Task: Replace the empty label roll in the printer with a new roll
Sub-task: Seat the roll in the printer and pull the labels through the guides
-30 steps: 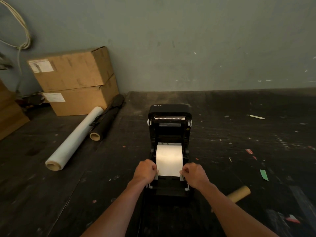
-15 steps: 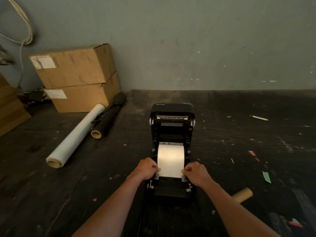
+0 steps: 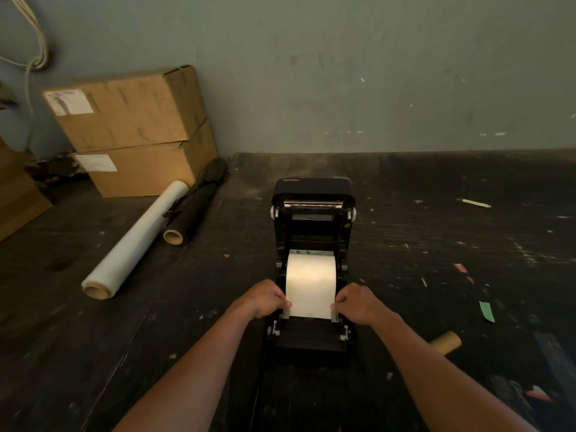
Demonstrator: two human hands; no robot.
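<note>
Printer (image 3: 312, 213), black, lid swung up and back, sits mid-bench (image 3: 436, 244) facing the person. White label roll (image 3: 310, 275) lies in the open bay between the side guides, its paper pulled toward the front edge. Left hand (image 3: 266, 299) at the paper's left edge, fingers (image 3: 285, 304) curled and pinching the edge by the left guide. Right hand (image 3: 355, 302) mirrors it on the right edge, fingers (image 3: 336, 305) curled and pinching there. Both forearms reach in from the bottom of the frame. Empty cardboard core (image 3: 444, 342) lies on the bench to the right of the printer, partly hidden behind the right forearm, well apart from the bay. Far left: two stacked boxes (image 3: 131, 132) against the wall, each with a white sticker. Clear wrap roll (image 3: 134, 241) lies diagonally in front of them, black roll (image 3: 196, 210) just beside it. Green scrap (image 3: 487, 310) and small bits of paper scattered on the right side of the bench. Cable (image 3: 37, 42) hangs on the wall, top left.
</note>
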